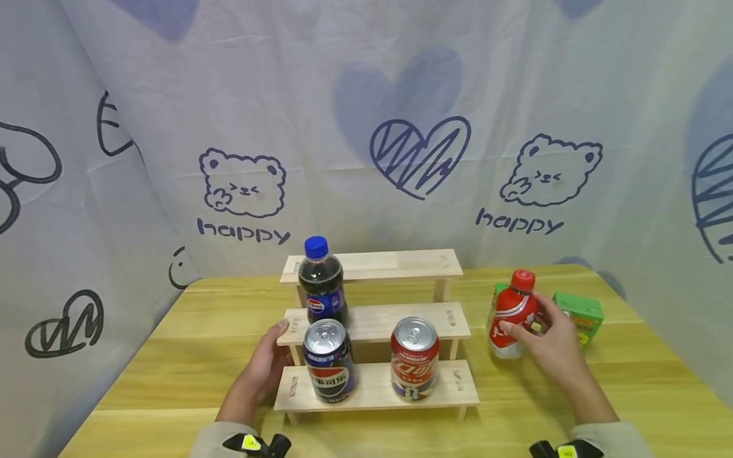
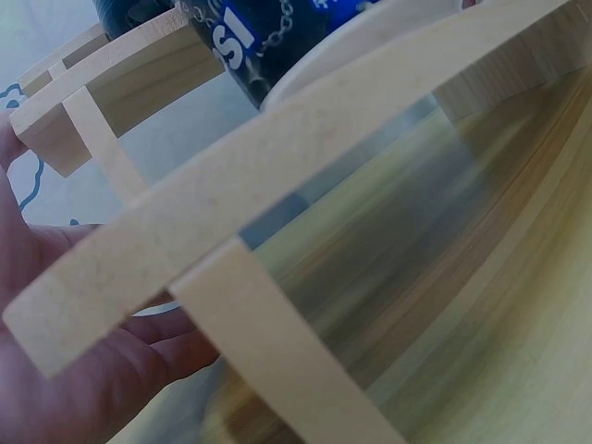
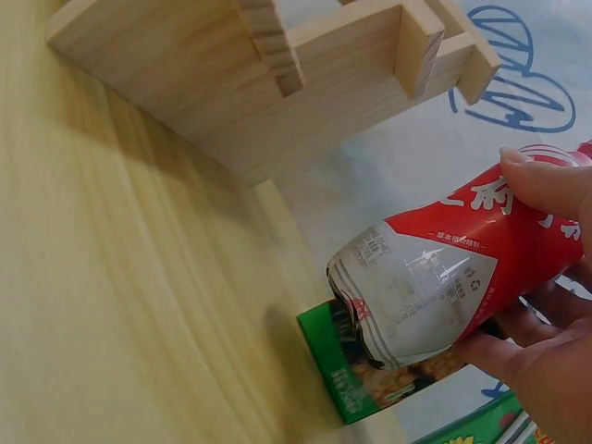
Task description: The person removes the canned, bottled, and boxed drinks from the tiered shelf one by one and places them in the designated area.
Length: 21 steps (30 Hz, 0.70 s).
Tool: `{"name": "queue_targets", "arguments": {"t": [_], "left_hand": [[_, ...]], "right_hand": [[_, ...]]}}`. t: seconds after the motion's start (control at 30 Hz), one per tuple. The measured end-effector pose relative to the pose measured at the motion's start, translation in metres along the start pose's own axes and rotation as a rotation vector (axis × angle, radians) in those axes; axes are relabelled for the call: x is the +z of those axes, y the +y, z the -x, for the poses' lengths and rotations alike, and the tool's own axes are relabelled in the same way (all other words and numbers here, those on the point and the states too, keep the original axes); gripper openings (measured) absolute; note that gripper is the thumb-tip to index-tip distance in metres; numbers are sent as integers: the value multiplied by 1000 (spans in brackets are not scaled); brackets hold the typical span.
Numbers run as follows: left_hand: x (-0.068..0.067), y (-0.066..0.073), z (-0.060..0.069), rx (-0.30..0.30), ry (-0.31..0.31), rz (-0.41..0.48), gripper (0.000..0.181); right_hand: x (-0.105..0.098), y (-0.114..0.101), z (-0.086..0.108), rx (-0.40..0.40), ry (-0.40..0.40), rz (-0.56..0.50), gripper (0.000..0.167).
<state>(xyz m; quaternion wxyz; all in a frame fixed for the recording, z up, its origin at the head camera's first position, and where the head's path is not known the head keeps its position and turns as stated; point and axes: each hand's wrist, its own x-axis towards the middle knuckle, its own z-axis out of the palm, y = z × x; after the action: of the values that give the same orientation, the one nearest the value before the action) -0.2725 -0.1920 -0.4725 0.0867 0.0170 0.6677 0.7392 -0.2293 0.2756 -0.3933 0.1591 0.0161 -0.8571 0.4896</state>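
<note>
A three-tier wooden shelf (image 1: 375, 321) stands on the table. My left hand (image 1: 265, 364) grips its left end, with fingers (image 2: 162, 347) passing beneath a board in the left wrist view. To the right of the shelf, my right hand (image 1: 552, 340) holds a red drink bottle (image 1: 513, 312) between thumb and fingers. The bottle has a red cap and a pale bottom, and it tilts slightly. In the right wrist view its base appears raised off the table, in front of a green carton (image 3: 338, 370). Part of the bottle is covered by the fingers.
On the lowest tier stand a dark blue Pepsi can (image 1: 329, 362) and a red cola can (image 1: 415, 359). A blue-capped Pepsi bottle (image 1: 322, 286) is on the middle tier. Another green carton (image 1: 581, 308) lies right of my right hand. Printed cloth (image 1: 355, 95) hangs behind the table (image 1: 200, 331).
</note>
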Motion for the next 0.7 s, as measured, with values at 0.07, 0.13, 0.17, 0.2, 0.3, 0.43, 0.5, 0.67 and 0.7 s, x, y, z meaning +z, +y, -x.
{"name": "queue_targets", "arguments": {"t": [0.07, 0.13, 0.17, 0.2, 0.3, 0.43, 0.5, 0.67, 0.7], "left_hand": [[-2, -2, -2, 2, -4, 1, 65], [-1, -1, -1, 4, -7, 12, 65], [-1, 0, 0, 4, -9, 14, 65], [0, 1, 1, 2, -11, 20, 65], [4, 7, 7, -2, -12, 23, 66], [7, 14, 12, -4, -14, 34, 66], [9, 17, 14, -2, -19, 41, 65], [10, 19, 15, 2, -23, 38, 65], [9, 19, 15, 3, -22, 35, 65]], "right_hand": [[1, 3, -1, 10, -6, -2, 80], [2, 6, -1, 23, 0, -9, 80], [3, 8, -2, 25, -3, -14, 80], [4, 9, -2, 28, -3, -17, 80], [5, 13, -2, 31, -5, -15, 81], [6, 15, -2, 27, -20, -7, 82], [7, 17, -2, 30, -23, -12, 81], [9, 20, -2, 54, -29, -19, 81], [9, 20, -2, 58, -31, -19, 82]]}}
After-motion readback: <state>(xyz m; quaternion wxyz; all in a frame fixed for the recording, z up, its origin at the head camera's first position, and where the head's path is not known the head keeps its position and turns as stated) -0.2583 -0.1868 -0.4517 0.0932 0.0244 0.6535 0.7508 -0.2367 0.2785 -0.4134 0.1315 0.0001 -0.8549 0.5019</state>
